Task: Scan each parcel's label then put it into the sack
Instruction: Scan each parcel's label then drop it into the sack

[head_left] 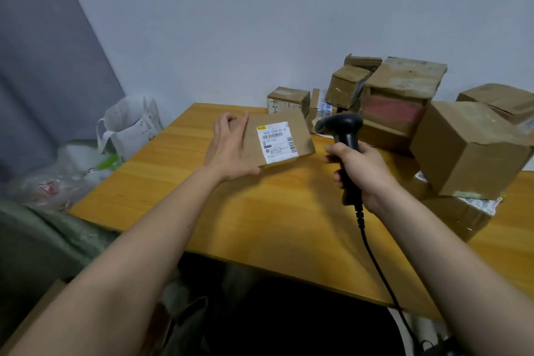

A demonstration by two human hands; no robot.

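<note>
Pale wall and a grey curtain back a yellow wooden tabletop [260, 225] whose far right corner is crowded with a heap of cardboard parcels [404, 101]. Near the far left part of the tabletop lies a flat parcel [251, 139], apart from the heap, probably so the scanner has a clear line to it. Its white label [277, 141] faces up, at the parcel's right end. The parcel's long axis runs roughly left to right along the far edge, skewed a little so its right end sits nearer the person.

The left hand [231, 147] rests on the parcel's left end, fingers spread and slightly bent over the far edge, thumb at the near edge. It looks like a steadying hold that leaves the label uncovered. The right hand [364, 173] is wrapped firmly round the handle of a black barcode scanner [344, 136], held just above the tabletop to the right of the parcel. The scanner's head points left toward the label, and its cable [375, 257] trails back past the near edge.

A grey-green sack [43, 240] sits off the tabletop's near left corner, where the left hand could reach it, with white plastic bags [127, 124] beyond it.
</note>
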